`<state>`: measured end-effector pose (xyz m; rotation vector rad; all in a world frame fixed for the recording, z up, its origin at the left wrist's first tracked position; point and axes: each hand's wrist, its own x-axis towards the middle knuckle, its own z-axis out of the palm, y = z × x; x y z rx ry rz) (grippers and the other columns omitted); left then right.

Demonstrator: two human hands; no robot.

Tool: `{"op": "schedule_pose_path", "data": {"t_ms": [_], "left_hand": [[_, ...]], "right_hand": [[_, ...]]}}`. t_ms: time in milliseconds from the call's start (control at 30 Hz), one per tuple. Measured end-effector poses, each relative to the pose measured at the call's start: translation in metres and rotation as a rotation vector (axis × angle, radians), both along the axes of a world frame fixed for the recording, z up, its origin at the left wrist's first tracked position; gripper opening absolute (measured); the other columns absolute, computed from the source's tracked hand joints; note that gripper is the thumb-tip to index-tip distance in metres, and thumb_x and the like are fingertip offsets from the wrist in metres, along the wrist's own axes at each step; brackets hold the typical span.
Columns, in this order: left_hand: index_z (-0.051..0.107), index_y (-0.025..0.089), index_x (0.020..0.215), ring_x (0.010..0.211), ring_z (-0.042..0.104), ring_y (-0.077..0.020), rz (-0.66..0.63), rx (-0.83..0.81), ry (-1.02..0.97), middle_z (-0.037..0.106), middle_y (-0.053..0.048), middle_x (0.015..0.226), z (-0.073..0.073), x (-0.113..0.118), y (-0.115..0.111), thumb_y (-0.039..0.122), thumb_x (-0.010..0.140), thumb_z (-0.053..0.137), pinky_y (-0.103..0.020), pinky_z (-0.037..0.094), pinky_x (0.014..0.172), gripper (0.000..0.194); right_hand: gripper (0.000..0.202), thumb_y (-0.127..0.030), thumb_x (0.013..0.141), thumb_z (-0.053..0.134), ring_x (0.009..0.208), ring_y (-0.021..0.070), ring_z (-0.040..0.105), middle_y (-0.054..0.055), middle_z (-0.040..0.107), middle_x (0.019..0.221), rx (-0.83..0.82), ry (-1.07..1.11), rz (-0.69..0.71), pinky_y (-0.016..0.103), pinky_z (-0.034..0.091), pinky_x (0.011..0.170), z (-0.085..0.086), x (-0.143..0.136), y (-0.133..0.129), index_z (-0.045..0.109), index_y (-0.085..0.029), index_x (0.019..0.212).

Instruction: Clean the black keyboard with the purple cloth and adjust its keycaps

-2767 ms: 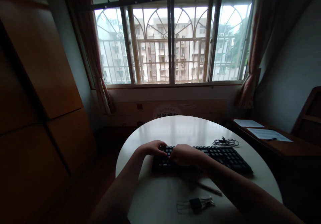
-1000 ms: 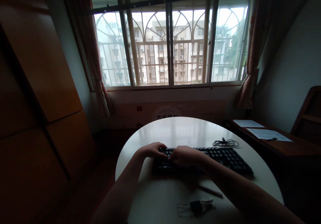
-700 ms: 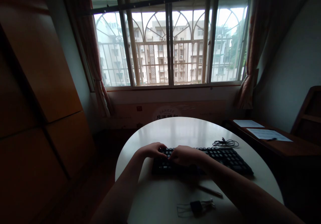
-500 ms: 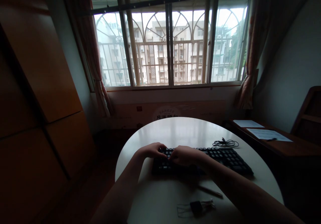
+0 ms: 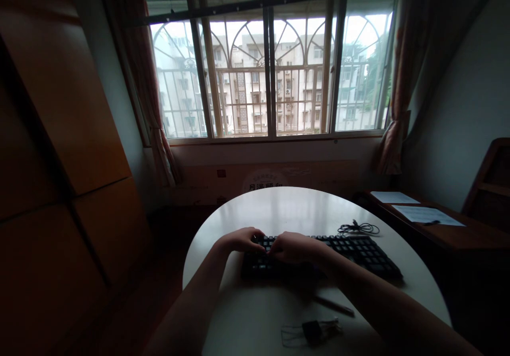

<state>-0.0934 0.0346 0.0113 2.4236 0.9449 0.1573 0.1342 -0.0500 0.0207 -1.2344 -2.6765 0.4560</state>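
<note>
black keyboard (image 5: pixel 368 255), flat on a round white table (image 5: pixel 247 313); left hand (image 5: pixel 241 238), loosely curved, and right hand (image 5: pixel 297 247), curled, close together over its left part, anything gripped not discernible. work there seems under way; amount done or left unclear.

Large dark characters, apparently 月满颐和, stand on the pale round emblem (image 5: pixel 266 175) of the long printed panel (image 5: pixel 334 171) behind the round white table (image 5: pixel 287 210). The arc of smaller characters above them is too small to read, as are the print on the nearer paper sheet (image 5: pixel 424 214) and the legends on the keyboard (image 5: pixel 368 255).
</note>
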Motion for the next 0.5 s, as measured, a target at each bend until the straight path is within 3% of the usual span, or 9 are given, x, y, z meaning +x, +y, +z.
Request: {"op": "schedule_pose_path", "data": {"t_ms": [500], "left_hand": [[0.068, 0.02, 0.113, 0.099, 0.06, -0.0255, -0.003, -0.003, 0.004, 0.066, -0.006, 0.109, 0.0003, -0.0005, 0.0001, 0.056, 0.071, 0.073, -0.029, 0.046, 0.079, 0.056]], "right_hand": [[0.033, -0.032, 0.083, 0.054, 0.078, 0.0185, 0.066, 0.002, 0.076, 0.099, 0.0, 0.028, -0.005, 0.025, 0.044, 0.07, 0.0003, -0.0007, 0.0003, 0.074, -0.03, 0.111]]}}
